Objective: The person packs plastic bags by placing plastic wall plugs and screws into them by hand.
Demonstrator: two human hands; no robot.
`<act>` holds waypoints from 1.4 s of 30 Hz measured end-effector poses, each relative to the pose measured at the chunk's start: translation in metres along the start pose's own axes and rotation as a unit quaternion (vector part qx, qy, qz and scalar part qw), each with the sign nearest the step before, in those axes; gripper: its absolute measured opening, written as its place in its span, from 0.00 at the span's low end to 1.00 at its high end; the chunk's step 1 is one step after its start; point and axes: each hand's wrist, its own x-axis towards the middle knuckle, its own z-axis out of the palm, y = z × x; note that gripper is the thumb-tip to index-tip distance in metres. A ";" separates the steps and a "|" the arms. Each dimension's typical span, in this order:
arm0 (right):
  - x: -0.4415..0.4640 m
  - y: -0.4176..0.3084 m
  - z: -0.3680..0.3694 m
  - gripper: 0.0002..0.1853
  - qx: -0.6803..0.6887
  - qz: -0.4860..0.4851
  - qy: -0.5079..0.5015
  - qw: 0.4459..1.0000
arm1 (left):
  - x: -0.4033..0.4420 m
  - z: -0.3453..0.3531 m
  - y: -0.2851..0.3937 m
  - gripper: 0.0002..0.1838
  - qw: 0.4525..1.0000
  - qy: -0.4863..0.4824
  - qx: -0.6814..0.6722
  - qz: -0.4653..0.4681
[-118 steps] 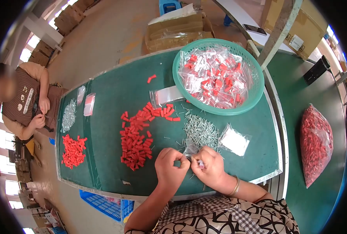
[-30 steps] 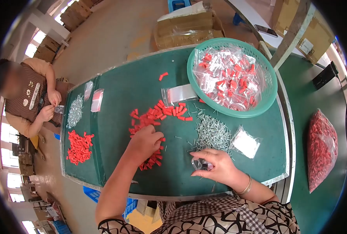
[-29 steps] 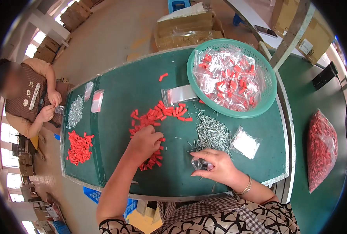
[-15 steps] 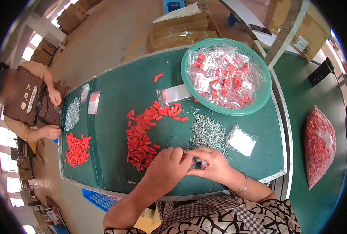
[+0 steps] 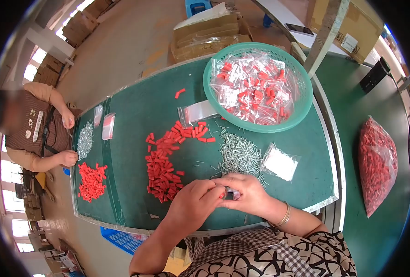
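My left hand [image 5: 196, 199] and my right hand [image 5: 247, 193] meet near the table's front edge, fingertips almost touching. Between my right thumb and fingers is a small clear plastic bag [image 5: 234, 195], its mouth toward my left hand. My left fingers pinch a red plug [image 5: 223, 195], mostly hidden, at the bag's opening. Left of my hands spreads a pile of red plugs [image 5: 161, 168]. Just beyond my right hand lies a heap of silver screws [image 5: 240, 154]. A flat stack of clear bags [image 5: 281, 164] rests to the right of the screws.
A green basket [image 5: 208, 94] full of filled bags stands at the back right. Another stack of bags [image 5: 199, 112] lies beside it. Across the table's left end sits a person [image 5: 38, 122] with screws [image 5: 85, 141] and red plugs [image 5: 92, 182]. A large sack of red plugs [image 5: 377, 166] lies right.
The view has shifted slightly. My left fingers have pressed closer to the bag's mouth, and less of the red plug shows. The other person's hands have moved a little.
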 end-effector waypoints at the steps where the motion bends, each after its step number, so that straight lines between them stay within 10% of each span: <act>1: -0.001 0.000 0.000 0.27 0.000 0.001 -0.001 1.000 | 0.000 0.000 0.001 0.15 1.000 -0.002 -0.004 0.001; 42: -0.003 0.000 0.001 0.29 0.099 0.091 -0.035 0.990 | -0.018 0.018 -0.003 0.16 0.991 0.032 -0.053 -0.121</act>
